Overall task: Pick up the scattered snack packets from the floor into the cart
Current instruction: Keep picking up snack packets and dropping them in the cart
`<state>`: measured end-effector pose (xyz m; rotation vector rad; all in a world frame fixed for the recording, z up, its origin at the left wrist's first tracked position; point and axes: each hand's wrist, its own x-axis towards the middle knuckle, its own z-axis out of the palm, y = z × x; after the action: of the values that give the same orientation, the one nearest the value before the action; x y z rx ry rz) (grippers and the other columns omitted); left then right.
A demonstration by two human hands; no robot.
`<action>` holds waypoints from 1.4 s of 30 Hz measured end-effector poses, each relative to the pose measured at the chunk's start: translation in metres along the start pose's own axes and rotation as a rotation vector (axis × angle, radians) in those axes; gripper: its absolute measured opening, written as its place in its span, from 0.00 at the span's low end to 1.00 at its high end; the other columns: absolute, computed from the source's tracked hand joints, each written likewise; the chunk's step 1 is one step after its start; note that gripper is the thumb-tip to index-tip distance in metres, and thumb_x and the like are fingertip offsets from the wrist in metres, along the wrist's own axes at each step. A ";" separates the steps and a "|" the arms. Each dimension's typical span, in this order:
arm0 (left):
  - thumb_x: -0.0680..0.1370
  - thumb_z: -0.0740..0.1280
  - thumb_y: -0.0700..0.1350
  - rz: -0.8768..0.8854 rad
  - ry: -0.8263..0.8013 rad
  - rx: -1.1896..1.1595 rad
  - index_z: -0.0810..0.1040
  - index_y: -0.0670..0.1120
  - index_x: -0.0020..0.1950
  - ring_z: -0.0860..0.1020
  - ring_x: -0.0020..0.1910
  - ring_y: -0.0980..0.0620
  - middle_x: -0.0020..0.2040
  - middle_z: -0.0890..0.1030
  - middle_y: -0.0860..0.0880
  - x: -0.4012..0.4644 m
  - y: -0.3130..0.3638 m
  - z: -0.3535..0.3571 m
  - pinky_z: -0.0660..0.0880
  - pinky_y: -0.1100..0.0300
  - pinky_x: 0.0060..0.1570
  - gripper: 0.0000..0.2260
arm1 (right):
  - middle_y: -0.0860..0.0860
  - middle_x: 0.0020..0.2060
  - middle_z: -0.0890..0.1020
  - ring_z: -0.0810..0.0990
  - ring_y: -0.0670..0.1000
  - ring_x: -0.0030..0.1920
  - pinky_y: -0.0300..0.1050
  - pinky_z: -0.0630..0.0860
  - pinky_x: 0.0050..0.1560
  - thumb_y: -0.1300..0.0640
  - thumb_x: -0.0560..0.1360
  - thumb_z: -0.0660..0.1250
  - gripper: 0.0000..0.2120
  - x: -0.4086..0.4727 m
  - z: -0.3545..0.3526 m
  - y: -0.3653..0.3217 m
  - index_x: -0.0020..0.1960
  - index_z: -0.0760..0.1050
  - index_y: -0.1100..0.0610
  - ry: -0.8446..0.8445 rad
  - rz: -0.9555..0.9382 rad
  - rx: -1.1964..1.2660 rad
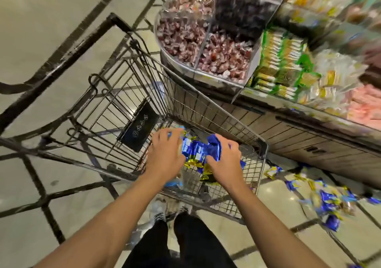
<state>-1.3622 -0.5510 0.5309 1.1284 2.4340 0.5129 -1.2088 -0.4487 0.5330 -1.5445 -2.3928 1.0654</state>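
We stand over the wire cart [253, 160], both hands inside the basket w/ a bunch of blue-and-gold snack packets [194, 150] pressed between them. Left hand [166, 154] has fingers spread wide and curved against the bunch's left side; right hand [223, 160] has fingers curled narrow round a crumpled blue wrapper [214, 146] at the top. More packets lie on the basket floor under the hands, gold ends showing. A good many are on the tiled floor [61, 175] to our right, the scattered heap [327, 199] near the base of the sweets display [206, 41]; view is motion-blurred there, count unclear. Handling, our guess: packets look light, soft, foil-slick, so they prob. slide past each other and slip from a loose scoop. Best to cup from both sides or pinch several by the crimped ends; contents may crush if squeezed hard.
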 end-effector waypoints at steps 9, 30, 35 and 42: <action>0.70 0.70 0.44 0.037 -0.094 0.029 0.63 0.52 0.73 0.59 0.69 0.44 0.70 0.66 0.45 0.065 0.012 0.051 0.69 0.45 0.64 0.33 | 0.51 0.67 0.63 0.65 0.53 0.66 0.41 0.66 0.52 0.55 0.74 0.69 0.32 0.059 0.009 0.039 0.76 0.61 0.46 -0.009 0.075 0.004; 0.68 0.73 0.44 0.231 -0.236 0.195 0.64 0.51 0.73 0.59 0.67 0.42 0.69 0.64 0.44 0.185 -0.052 0.237 0.73 0.42 0.59 0.35 | 0.53 0.71 0.62 0.60 0.56 0.67 0.59 0.67 0.68 0.49 0.74 0.69 0.35 0.166 0.165 0.165 0.77 0.57 0.47 -0.054 0.284 -0.192; 0.66 0.73 0.45 0.227 -0.264 0.188 0.60 0.54 0.71 0.63 0.65 0.41 0.68 0.65 0.44 0.191 -0.061 0.273 0.73 0.41 0.56 0.37 | 0.55 0.71 0.61 0.61 0.59 0.69 0.56 0.61 0.72 0.45 0.75 0.66 0.36 0.172 0.187 0.190 0.77 0.54 0.48 -0.082 0.321 -0.316; 0.71 0.71 0.48 0.197 -0.271 0.207 0.60 0.54 0.75 0.57 0.73 0.40 0.72 0.62 0.44 0.189 -0.060 0.276 0.60 0.40 0.68 0.35 | 0.54 0.70 0.64 0.64 0.60 0.67 0.62 0.63 0.69 0.42 0.73 0.66 0.34 0.176 0.194 0.183 0.75 0.59 0.47 -0.025 0.366 -0.357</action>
<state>-1.3723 -0.3971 0.2285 1.4314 2.1894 0.1521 -1.2378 -0.3548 0.2287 -2.1631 -2.4790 0.7293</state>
